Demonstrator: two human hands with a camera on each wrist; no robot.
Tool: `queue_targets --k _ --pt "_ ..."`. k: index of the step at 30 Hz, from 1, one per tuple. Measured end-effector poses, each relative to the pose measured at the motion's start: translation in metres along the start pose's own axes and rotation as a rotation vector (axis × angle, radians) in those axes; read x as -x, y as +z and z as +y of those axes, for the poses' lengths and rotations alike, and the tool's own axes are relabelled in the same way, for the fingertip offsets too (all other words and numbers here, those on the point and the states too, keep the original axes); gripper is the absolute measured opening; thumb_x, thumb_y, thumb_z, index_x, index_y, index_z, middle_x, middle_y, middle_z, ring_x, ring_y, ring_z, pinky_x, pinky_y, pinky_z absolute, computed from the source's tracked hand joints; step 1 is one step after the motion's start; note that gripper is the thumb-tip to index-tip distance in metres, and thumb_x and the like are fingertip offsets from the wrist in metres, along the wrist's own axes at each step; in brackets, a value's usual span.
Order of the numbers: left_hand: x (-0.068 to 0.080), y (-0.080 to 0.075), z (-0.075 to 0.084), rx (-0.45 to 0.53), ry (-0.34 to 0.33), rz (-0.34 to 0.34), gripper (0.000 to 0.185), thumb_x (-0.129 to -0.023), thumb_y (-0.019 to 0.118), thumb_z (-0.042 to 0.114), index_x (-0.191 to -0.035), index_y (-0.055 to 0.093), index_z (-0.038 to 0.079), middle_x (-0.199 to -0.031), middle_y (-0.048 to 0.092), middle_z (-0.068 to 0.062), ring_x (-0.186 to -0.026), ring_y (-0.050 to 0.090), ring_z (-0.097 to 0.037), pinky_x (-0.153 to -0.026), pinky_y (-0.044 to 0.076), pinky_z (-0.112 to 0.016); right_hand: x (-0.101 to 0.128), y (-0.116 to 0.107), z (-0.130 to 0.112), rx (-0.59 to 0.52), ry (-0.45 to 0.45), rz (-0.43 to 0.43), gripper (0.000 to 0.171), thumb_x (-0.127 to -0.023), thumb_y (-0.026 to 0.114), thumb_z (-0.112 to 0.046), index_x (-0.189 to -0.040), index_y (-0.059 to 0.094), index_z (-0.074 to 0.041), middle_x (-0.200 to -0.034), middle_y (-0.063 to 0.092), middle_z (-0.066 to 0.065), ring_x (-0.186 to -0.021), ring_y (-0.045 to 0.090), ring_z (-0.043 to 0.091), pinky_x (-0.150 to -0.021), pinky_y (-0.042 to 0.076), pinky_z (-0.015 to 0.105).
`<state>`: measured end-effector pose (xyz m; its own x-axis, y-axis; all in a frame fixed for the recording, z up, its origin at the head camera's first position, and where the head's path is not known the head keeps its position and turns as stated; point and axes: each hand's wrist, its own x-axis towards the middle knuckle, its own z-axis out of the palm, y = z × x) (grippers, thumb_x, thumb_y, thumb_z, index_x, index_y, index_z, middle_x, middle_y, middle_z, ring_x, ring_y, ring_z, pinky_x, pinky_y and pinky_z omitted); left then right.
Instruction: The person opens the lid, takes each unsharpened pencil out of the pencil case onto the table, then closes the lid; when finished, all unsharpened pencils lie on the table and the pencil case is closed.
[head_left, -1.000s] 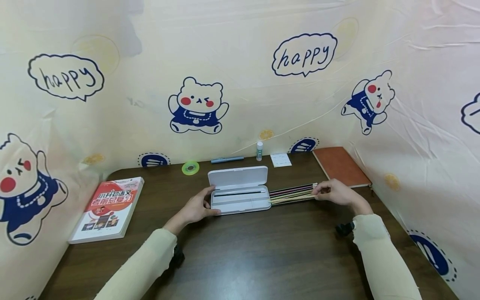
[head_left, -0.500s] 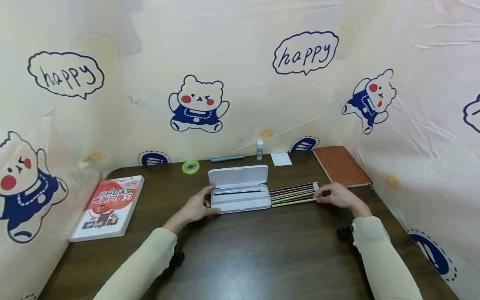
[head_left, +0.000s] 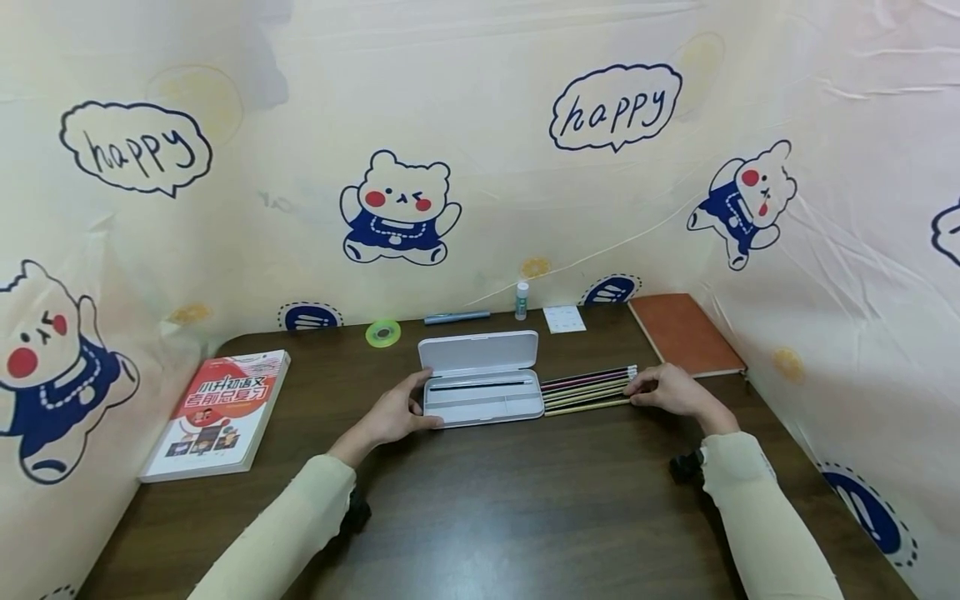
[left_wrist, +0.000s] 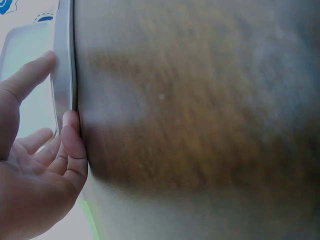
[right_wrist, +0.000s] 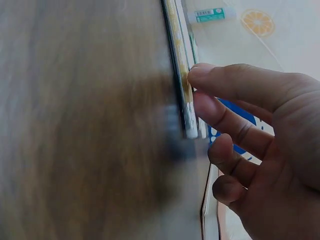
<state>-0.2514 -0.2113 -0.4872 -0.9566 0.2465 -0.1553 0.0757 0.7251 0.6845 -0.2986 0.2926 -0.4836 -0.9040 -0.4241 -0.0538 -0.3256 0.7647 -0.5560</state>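
Note:
A white pencil case (head_left: 480,419) lies with its lid (head_left: 477,353) raised at the back, and one dark pencil (head_left: 480,384) rests in its rear compartment. My left hand (head_left: 392,412) grips the case's left end, thumb at the front corner and fingers at the back; the left wrist view shows the thumb and fingertips against its side wall. Right of the case, several pencils (head_left: 585,388) in dark, pink and yellowish colours lie side by side, tips toward the case. At their white ends (right_wrist: 190,125), my right hand (head_left: 670,390) pinches a pencil between thumb and index finger.
A red and white book (head_left: 217,412) lies at the left. Along the back edge sit green tape (head_left: 383,333), a blue pen (head_left: 457,317), a glue stick (head_left: 521,301) and a paper slip (head_left: 564,319). A brown notebook (head_left: 686,333) lies at the back right.
The front pencil has shifted a little toward me, spreading the row. My right fingertips then moved slightly back and left along the pencil ends. My left hand and the case stay put.

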Motion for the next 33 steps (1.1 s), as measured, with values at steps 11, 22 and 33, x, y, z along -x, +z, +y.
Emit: queue_targets --k 11,22,33 --pt "-0.001 0.0 0.002 -0.002 0.01 -0.001 0.095 -0.081 0.084 0.033 -0.157 0.029 0.018 -0.135 0.054 -0.012 -0.077 0.056 -0.013 -0.069 0.047 -0.029 -0.02 0.002 -0.025 -0.111 -0.025 0.006 0.016 -0.093 0.071 -0.018 -0.107 0.075 -0.011 -0.096 0.075 0.0 -0.083 0.061 0.013 -0.071 0.05 0.028" --pt "0.001 0.0 0.002 0.004 0.002 0.0 0.095 -0.081 0.084 0.033 -0.158 0.029 0.019 -0.116 0.058 -0.009 -0.075 0.055 -0.014 -0.068 0.046 -0.029 -0.048 0.018 -0.063 -0.108 -0.086 0.007 0.022 -0.095 0.069 -0.022 -0.113 0.073 -0.01 -0.097 0.071 -0.001 -0.087 0.059 0.016 -0.079 0.049 0.033" --pt "0.002 0.0 0.001 -0.002 0.012 0.004 0.095 -0.081 0.084 0.035 -0.157 0.03 0.016 -0.111 0.059 -0.009 -0.077 0.055 -0.013 -0.068 0.045 -0.026 -0.075 0.044 -0.1 -0.1 -0.171 -0.043 0.021 -0.094 0.069 -0.018 -0.113 0.072 -0.011 -0.1 0.073 -0.001 -0.085 0.061 0.012 -0.078 0.05 0.031"
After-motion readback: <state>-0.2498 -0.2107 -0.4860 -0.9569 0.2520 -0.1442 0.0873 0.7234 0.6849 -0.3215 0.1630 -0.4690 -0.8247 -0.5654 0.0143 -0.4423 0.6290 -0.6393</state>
